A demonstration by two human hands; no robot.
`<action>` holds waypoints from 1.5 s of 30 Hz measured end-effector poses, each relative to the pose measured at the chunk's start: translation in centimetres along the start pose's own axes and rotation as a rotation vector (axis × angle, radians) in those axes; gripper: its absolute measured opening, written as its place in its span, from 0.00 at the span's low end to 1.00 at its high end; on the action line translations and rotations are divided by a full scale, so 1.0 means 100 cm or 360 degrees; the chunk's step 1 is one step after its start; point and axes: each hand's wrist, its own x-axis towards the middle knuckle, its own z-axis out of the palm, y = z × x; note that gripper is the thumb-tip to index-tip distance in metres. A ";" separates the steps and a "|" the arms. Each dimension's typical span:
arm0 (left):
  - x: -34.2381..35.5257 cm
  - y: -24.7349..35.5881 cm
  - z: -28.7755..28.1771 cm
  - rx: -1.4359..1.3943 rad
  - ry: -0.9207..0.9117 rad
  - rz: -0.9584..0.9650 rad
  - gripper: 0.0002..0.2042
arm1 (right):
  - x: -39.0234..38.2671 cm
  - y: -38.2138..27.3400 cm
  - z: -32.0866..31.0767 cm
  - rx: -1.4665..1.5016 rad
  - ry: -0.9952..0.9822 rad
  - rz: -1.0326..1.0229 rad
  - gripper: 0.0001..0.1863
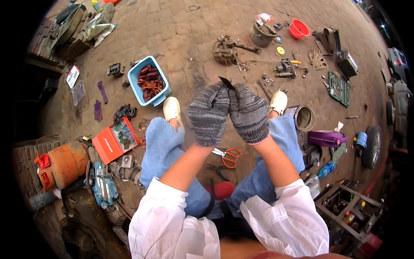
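Observation:
Grey-and-black knit work gloves cover both my hands, held together in front of me between my knees. My left hand and my right hand are closed with the fingertips meeting. Between them a dark flat pointed piece sticks out at the top; its kind is not clear, and the gloves hide the rest. On the ground below my hands lie orange-handled scissors and dark-handled pliers. Left of my hands, a light blue basin holds reddish-brown wire coils.
An orange box and an orange gas cylinder are at left. Ahead lie a greasy metal machine part, a dark bucket and a red bowl. At right are a green socket set, a tin and a purple jug.

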 end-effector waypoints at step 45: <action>-0.006 0.022 -0.009 -0.0164 -0.0119 0.0033 0.09 | -0.013 0.014 -0.014 -0.0008 -0.0084 -0.0221 0.21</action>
